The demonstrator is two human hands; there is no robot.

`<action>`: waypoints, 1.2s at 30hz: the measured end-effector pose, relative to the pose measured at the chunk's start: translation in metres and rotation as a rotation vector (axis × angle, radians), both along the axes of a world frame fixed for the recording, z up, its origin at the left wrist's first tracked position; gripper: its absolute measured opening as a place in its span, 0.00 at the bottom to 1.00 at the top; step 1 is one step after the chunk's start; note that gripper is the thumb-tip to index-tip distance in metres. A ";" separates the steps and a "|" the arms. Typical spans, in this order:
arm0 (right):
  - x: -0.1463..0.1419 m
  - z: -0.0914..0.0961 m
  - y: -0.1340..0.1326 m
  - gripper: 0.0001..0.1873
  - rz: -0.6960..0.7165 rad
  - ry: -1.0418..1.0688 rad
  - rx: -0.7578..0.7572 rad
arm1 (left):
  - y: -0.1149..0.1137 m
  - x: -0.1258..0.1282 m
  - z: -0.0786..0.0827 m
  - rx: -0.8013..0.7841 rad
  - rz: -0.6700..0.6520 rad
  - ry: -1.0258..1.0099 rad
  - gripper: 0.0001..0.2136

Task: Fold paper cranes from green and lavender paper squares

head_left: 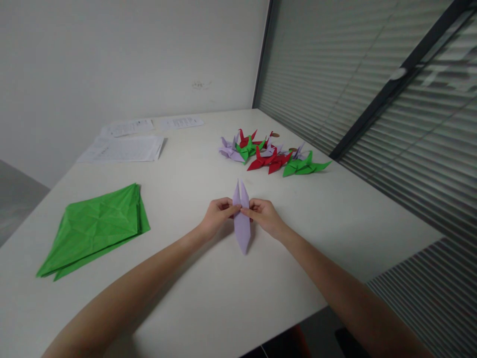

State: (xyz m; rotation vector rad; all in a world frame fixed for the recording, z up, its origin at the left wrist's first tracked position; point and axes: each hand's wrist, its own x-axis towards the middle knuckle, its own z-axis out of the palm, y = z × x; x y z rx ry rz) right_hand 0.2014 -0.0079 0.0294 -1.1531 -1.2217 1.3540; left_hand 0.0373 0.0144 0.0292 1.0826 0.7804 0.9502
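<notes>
A long, narrow folded piece of lilac paper (242, 228) lies on the white table (208, 298), pointed at both ends, its far end split into two tips. My left hand (216, 215) pinches its left edge near the middle, fingers closed. My right hand (265, 215) pinches the right edge at the same height, fingers closed too. Both forearms reach in from the near edge of the table.
A stack of creased green paper squares (97, 226) lies to the left. Several finished red, green and lilac paper cranes (270, 154) sit in a cluster at the far right. Printed white sheets (124, 146) lie at the back left. Slatted blinds (372, 99) run along the right.
</notes>
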 end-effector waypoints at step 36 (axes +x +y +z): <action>0.000 -0.005 -0.004 0.29 0.177 -0.217 -0.008 | 0.004 -0.006 -0.002 0.109 -0.094 0.142 0.20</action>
